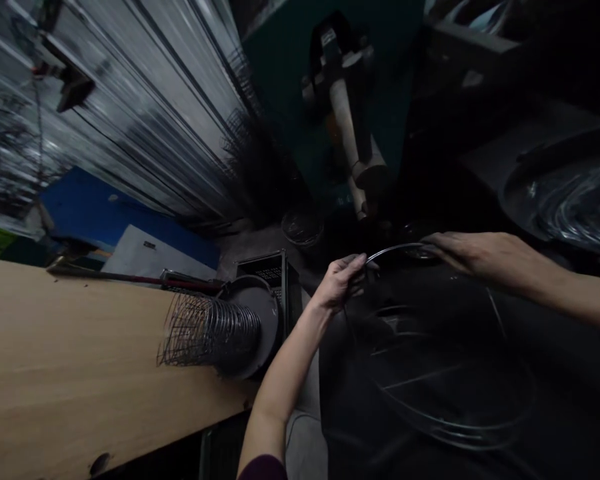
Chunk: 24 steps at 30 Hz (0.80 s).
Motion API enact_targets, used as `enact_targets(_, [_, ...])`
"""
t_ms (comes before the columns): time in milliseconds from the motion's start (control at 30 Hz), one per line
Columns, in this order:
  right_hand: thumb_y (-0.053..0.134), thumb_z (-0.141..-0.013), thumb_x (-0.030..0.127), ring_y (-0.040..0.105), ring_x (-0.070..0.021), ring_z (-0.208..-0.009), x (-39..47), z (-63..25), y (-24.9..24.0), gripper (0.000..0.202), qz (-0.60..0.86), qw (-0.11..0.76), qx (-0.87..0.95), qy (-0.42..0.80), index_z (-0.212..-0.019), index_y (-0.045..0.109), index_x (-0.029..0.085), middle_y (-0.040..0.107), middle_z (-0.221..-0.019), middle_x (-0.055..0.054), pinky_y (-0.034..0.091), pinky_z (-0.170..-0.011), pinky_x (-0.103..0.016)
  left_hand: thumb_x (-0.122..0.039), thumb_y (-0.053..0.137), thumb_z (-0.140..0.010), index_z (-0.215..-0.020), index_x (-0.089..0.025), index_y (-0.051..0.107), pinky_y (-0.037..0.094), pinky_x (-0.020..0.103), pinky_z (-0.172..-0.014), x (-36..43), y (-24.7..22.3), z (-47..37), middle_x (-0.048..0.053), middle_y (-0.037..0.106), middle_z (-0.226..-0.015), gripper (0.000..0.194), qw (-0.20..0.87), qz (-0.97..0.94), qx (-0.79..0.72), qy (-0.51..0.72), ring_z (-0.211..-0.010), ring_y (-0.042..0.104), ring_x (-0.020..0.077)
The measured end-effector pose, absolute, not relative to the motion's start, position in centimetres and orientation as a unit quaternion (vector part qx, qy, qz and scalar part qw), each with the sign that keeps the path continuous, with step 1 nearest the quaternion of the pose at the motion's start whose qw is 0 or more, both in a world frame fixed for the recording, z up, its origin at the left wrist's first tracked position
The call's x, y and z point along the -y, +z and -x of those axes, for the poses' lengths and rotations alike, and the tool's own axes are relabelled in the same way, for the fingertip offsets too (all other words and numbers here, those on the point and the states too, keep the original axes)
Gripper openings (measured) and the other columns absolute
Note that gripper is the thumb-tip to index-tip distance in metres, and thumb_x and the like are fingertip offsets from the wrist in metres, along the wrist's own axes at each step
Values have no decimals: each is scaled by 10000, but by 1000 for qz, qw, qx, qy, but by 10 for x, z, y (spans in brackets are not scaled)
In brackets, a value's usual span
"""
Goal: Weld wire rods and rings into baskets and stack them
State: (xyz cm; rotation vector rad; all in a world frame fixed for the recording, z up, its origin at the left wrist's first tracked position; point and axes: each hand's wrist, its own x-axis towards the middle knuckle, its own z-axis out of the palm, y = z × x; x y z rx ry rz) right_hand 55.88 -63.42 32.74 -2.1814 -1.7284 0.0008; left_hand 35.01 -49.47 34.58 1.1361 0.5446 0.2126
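Observation:
A thin, shiny wire (396, 249) arches between my two hands in the head view. My left hand (341, 283) is closed on one part of it, thumb and fingers pinched together. At the other end of the arch, my right hand (453, 252) has its fingers pressed together round the wire. Below the hands, large loose loops of wire (460, 427) hang over dark cloth (380, 433).
A wooden table (80, 340) stands at left, with a stack of wire rings (210, 330) beside a round dark disc (267, 320). Ahead is a machine (350, 127) on a green surface. Coiled wire (585, 207) lies at right in a round container.

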Motion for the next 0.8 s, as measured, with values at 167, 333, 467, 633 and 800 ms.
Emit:
enact_targets(167, [219, -891, 722, 667, -302, -862, 679, -497, 332, 727, 817, 350, 458, -10, -1026, 650, 152, 673, -969, -184, 563, -771, -446, -574, 690, -737, -859, -144, 602, 280, 188, -399, 543, 360, -347, -80, 407, -526, 456, 770, -563, -265, 142, -389, 345, 30])
enact_targets(333, [427, -832, 708, 691, -278, -863, 705, -429, 314, 606, 753, 472, 364, 280, -1050, 664, 195, 708, -960, -107, 596, -747, -411, -491, 664, -789, -760, -163, 560, 387, 197, -560, 574, 356, -355, -38, 536, -646, 346, 676, -662, -280, 163, -575, 486, 61])
enact_targets(467, [599, -808, 579, 632, -275, -1079, 701, -422, 313, 530, 682, 554, 332, 343, -1192, 628, 215, 670, -1142, -89, 547, -918, -412, -446, 701, -764, -670, -156, 494, 328, 188, -564, 580, 354, -359, -56, 461, -613, 368, 689, -669, -248, 125, -589, 401, 52])
enact_targets(633, [602, -786, 598, 666, -281, -972, 692, -416, 316, 437, 637, 600, 289, 387, -942, 701, 202, 703, -998, -90, 567, -858, -424, -456, 792, -648, -634, -160, 430, 288, 180, -523, 582, 352, -363, -74, 415, -559, 468, 748, -596, -269, 114, -532, 354, 39])
enact_targets(800, [605, -779, 611, 661, -287, -965, 700, -416, 310, 456, 639, 577, 323, 393, -934, 699, 192, 701, -1000, -90, 560, -862, -417, -459, 779, -679, -747, -148, 544, 369, 176, -552, 583, 352, -360, -53, 515, -626, 396, 725, -617, -275, 135, -564, 451, 51])
